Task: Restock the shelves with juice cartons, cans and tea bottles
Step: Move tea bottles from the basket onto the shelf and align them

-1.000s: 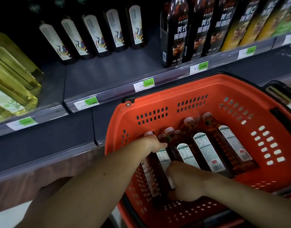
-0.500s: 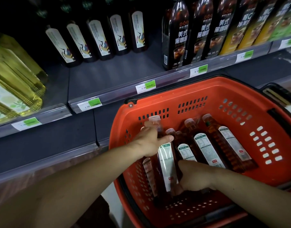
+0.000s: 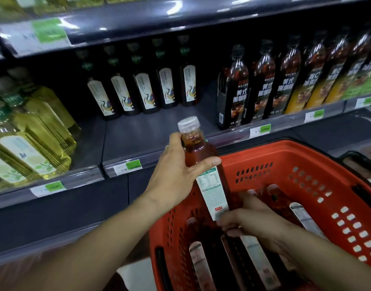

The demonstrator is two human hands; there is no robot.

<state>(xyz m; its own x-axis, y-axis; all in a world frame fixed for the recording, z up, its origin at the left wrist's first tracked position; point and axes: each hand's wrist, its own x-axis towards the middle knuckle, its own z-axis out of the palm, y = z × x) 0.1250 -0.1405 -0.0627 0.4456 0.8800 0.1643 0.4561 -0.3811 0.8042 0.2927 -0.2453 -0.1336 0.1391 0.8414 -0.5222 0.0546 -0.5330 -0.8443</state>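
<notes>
Left hand (image 3: 176,175) wraps bottle (image 3: 203,164) shoulder, right hand (image 3: 256,219) pinches its base over basket (image 3: 327,164); full, likely heavy, smooth plastic—support underneath.

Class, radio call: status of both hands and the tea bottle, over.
Left hand grips tea bottle, lifted above red basket. Right hand at its base; grip unclear. Shelf gap ahead, unobstructed.

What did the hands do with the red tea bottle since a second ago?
The left hand took hold of one tea bottle near its neck and lifted it up out of the orange basket, toward the shelf. The right hand moved to that bottle's bottom end. The other bottles stayed lying in the basket, and the shelf's bottles did not move.
</notes>
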